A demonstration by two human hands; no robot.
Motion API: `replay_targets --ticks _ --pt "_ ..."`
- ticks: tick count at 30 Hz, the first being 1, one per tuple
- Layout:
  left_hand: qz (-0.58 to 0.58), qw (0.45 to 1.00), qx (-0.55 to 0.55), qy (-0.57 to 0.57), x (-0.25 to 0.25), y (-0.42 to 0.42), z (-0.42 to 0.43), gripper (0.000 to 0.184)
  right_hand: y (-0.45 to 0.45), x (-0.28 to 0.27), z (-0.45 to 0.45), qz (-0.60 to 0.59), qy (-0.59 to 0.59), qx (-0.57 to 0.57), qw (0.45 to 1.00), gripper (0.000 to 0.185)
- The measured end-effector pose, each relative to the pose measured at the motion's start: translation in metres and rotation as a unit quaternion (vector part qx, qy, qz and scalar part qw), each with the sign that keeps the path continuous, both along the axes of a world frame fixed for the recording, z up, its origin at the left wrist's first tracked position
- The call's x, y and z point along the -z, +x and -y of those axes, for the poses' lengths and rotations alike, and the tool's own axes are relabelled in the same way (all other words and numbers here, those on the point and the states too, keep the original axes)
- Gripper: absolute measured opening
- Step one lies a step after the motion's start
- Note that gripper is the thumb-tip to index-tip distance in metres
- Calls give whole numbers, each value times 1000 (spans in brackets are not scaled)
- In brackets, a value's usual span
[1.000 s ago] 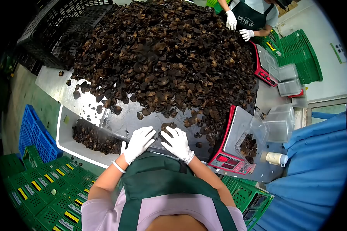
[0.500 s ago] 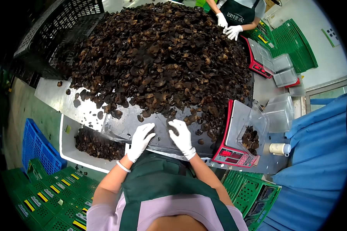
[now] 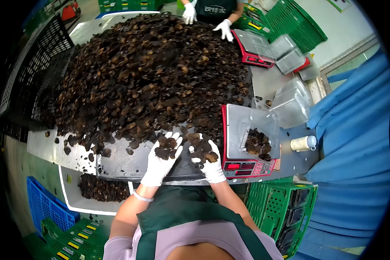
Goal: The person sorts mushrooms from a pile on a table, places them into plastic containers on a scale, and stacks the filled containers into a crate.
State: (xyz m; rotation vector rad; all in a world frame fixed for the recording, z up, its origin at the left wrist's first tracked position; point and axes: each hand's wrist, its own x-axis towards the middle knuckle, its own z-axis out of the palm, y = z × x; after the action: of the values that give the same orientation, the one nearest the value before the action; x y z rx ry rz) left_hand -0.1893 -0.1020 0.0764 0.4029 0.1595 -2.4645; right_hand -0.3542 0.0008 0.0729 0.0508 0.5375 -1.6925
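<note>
My left hand (image 3: 159, 166), in a white glove, is palm up with its fingers curled round a small clump of wood ear mushrooms (image 3: 166, 149). Beside it my right hand (image 3: 213, 170), gloved too, cups a second handful of wood ears (image 3: 202, 151). Both hands are above the near edge of the metal table, just in front of a large heap of wood ears (image 3: 151, 82). To the right of my right hand stands a red scale (image 3: 242, 169) with a lit display. On its plate a clear plastic tub (image 3: 271, 125) contains some wood ears.
A white bin (image 3: 73, 195) with wood ears is at the table's lower left. A black crate (image 3: 34, 65) stands far left. Across the heap, a co-worker's gloved hands (image 3: 224, 29) are near another scale (image 3: 258, 58). A bottle (image 3: 303, 143) and stacked clear tubs (image 3: 290, 102) are at right.
Both hands were without visible mushrooms over the table edge; now each has turned up and holds some wood ears. The view has shifted rightward. The co-worker's hands have moved apart.
</note>
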Motion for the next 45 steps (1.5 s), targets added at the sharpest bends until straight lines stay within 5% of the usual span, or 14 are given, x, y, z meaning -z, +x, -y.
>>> replay_targets --ticks 5,7,8,9,17,21,25,26,29,31,36,39,41,45 --pt "-70 996 59 -2 -15 -55 -17 45 -54 -24 -42 -252 -54 43 965 41" --pt "-82 993 86 14 -28 -76 -25 45 -80 -38 -58 10 -116 44 992 42" --pt "-70 993 96 -3 -33 -88 -29 45 -88 -39 -68 -160 -70 97 980 41" --pt "-58 993 106 -20 -38 -100 -33 45 -97 -42 -76 -35 -90 94 991 41" --pt "-87 985 150 -18 -74 -182 -63 44 -175 -80 -114 -187 -36 133 973 46" --pt "-70 981 166 -68 -47 -205 -68 42 -204 -105 -127 -253 5 133 958 43" --pt "169 903 187 -349 -61 -230 -84 45 -222 -100 -128 -468 68 85 877 29" --pt "233 783 101 -568 -33 -242 -79 37 -224 -97 -128 -539 116 51 833 29" --pt "342 652 25 -676 -29 -257 -84 26 -226 -94 -121 -754 106 26 648 31" --pt "347 708 35 -615 -22 -255 -85 24 -230 -87 -124 -792 78 9 606 33" --pt "314 804 106 -494 -45 -233 -81 45 -244 -84 -141 -738 52 -18 672 44" --pt "362 765 79 -527 -57 -217 -77 44 -249 -103 -147 -782 31 10 623 37" --pt "323 832 69 -445 -49 -192 -70 42 -249 -112 -158 -708 84 6 701 39" --pt "485 675 -27 -555 -39 -120 -52 41 -242 -124 -184 -653 137 12 744 23"
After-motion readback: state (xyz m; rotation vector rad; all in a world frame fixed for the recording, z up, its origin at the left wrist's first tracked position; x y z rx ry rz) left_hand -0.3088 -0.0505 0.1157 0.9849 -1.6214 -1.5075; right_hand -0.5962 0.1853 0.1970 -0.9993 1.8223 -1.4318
